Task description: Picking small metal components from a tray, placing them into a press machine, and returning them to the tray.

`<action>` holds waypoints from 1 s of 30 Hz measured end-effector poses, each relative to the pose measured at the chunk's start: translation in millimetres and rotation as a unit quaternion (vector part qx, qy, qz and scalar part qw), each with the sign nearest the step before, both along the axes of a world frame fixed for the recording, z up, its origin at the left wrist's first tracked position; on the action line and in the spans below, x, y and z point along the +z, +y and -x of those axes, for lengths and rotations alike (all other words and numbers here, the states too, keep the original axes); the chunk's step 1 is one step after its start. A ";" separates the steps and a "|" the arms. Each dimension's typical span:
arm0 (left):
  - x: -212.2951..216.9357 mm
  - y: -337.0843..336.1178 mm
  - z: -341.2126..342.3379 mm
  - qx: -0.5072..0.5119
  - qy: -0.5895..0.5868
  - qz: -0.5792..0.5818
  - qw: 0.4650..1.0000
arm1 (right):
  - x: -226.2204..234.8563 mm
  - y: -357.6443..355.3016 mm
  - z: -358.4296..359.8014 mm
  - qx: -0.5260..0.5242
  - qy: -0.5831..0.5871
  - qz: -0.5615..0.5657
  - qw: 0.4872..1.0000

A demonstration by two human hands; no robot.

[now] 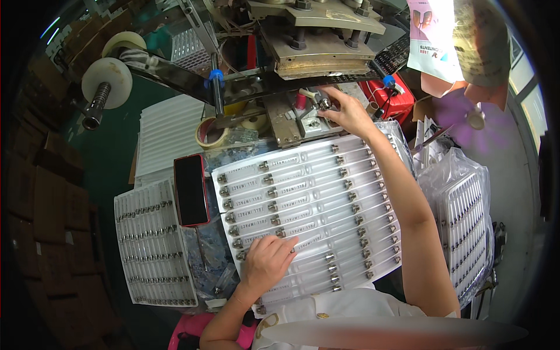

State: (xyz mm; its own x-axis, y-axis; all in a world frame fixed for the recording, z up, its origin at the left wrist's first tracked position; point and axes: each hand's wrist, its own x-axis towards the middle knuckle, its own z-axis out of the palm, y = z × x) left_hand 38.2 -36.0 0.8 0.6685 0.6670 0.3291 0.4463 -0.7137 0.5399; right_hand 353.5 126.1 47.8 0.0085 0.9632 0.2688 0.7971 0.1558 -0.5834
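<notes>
- Small factory workstation, an assembly or packing post by the look of it.
- Heavy metal press machine (pixel 315 44) bolted together at the head of the counter, film reels (pixel 108 79) on an arm beside it.
- White moulded trays (pixel 309 210) of identical small metal-capped parts, more trays (pixel 153 245) alongside, bagged stacks (pixel 464 216) at right.
- Cardboard cartons (pixel 41 198) piled along the left.

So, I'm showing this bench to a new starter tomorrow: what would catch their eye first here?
Probably the big white moulded plastic tray in the middle, its rows dotted with small metal fittings, with the left hand resting flat on its near edge. Next, the right hand reaching up to the grey metal press machine at the top, pinching a small metal part. The black phone in a red case lies left of the tray.
</notes>
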 end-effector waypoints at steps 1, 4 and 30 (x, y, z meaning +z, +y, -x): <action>0.0 0.2 0.3 -0.006 0.008 -0.010 1.000 | 0.1 -0.5 -0.9 0.008 0.001 -0.014 1.000; -0.3 2.2 -0.5 -0.010 0.009 -0.005 1.000 | -2.1 -1.0 -3.0 -0.006 0.005 0.000 1.000; -2.9 -2.0 -2.2 -0.003 -0.005 0.008 1.000 | -3.3 -21.0 -15.8 -0.030 -0.041 0.007 0.999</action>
